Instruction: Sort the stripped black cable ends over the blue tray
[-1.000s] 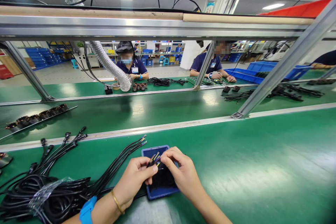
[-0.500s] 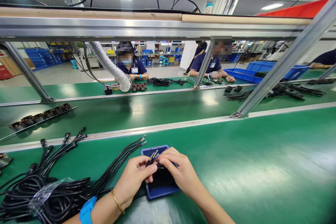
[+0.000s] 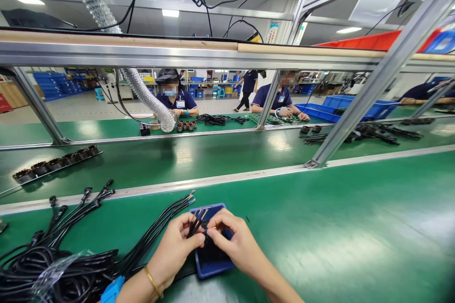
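Note:
My left hand (image 3: 174, 244) is closed around the ends of several black cables (image 3: 193, 227), whose thin coloured wires stick up above the fingers. Close beside it, my right hand (image 3: 232, 239) pinches a thin yellow-tipped wire (image 3: 213, 228) between thumb and forefinger. Both hands hover over a small blue tray (image 3: 215, 272) with dark contents that I cannot make out. More black cables (image 3: 152, 234) run alongside my left hand, their stripped ends pointing toward the tray. A coiled cable bundle (image 3: 81, 277) partly wrapped in clear plastic lies at the lower left.
A metal bench frame (image 3: 341, 123) crosses in front of me, with a slanting post on the right. Round copper-wound parts (image 3: 55, 163) stand in a row at left. A silver duct (image 3: 142, 90) hangs down. Co-workers (image 3: 177, 97) sit opposite, near blue bins (image 3: 359, 106).
My right fingers have shifted slightly, and a yellow wire tip now shows at their pinch. The left hand keeps its hold. The view has tilted up a little; a person behind has walked left.

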Demonstrator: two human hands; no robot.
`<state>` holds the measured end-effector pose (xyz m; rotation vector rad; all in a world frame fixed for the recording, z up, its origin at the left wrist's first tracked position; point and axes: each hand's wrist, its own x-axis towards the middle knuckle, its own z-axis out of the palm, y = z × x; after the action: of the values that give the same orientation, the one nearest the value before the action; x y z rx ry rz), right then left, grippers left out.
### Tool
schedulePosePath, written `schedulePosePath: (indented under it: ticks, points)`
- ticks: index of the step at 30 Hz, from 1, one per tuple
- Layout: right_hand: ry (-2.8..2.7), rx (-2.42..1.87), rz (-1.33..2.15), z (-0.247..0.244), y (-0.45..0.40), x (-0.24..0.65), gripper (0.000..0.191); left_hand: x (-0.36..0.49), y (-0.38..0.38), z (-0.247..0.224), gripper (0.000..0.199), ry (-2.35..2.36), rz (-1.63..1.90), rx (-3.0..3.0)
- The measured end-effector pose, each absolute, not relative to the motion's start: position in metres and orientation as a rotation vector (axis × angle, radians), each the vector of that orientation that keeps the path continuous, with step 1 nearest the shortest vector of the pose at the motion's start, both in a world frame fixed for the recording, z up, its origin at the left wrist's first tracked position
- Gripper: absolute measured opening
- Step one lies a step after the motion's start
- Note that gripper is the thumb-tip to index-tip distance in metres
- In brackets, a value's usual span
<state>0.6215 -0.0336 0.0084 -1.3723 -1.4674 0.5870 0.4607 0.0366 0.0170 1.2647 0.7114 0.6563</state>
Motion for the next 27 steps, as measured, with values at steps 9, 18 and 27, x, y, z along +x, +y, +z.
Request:
schedulePosePath:
  ticks: [9, 18, 27]
  points:
    - [-1.677, -1.283, 0.444, 0.016, -0.037, 0.635, 0.017, 0.463, 0.043, -0.009, 0.049, 0.549, 0.550, 1.256]
    - [-1.935, -1.641, 0.408, 0.017, -0.039, 0.633, 0.012, 0.465, 0.045, 0.003, 0.062, 0.681, 0.648, 1.244]
    - [-2.211, -2.013, 0.067, -0.030, -0.011, 0.609, 0.009, 0.466, 0.034, 0.013, 0.054, 0.679, 0.572, 1.073]
